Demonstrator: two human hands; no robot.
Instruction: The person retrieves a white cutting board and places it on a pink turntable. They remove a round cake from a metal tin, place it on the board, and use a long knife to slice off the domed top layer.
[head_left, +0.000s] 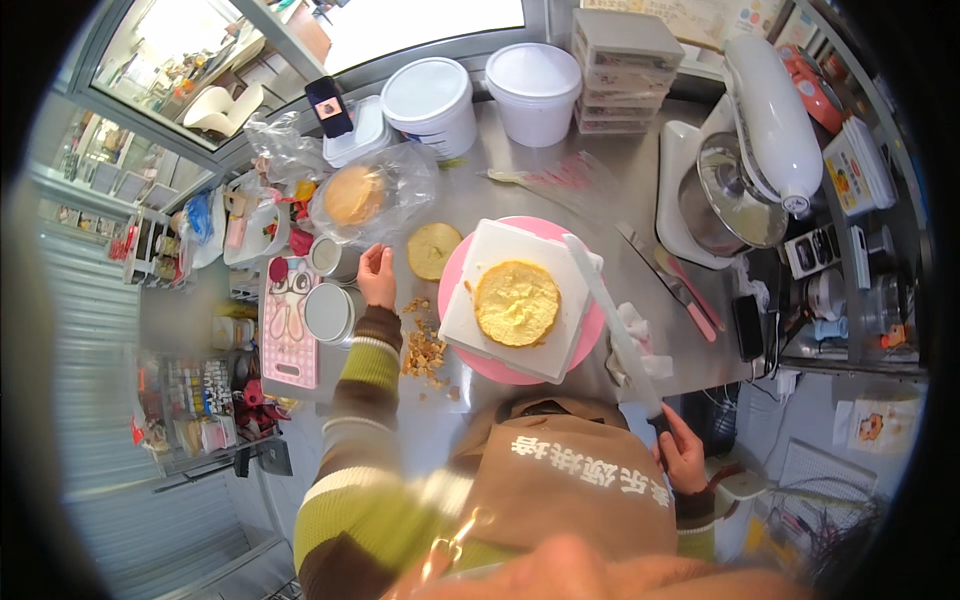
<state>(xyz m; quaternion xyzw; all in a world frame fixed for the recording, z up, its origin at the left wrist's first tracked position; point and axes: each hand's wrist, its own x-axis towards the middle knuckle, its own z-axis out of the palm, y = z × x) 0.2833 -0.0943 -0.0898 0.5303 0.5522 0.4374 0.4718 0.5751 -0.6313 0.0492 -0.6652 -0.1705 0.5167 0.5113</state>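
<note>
A round yellow cake layer (pixel 517 304) with a rough top lies on a white square board (pixel 487 247), which rests on a pink round turntable (pixel 462 275). My right hand (pixel 682 450), low on the right, is closed round the dark handle of a long knife (pixel 622 335). The blade slants up past the right side of the board. To the left of the turntable my left hand (pixel 377 277) is held with loosely bent fingers and nothing visible in them. It is nearest to two round metal tins (pixel 330 312) and a thin cake slice (pixel 434 251).
Brown cake scraps (pixel 424 357) lie left of the turntable. Behind stand a bagged cake (pixel 354 194), white tubs (pixel 533 90) and a drawer box (pixel 622 70). A stand mixer (pixel 765 130), a pink-handled spatula (pixel 690 305) and a crumpled cloth (pixel 640 345) are on the right.
</note>
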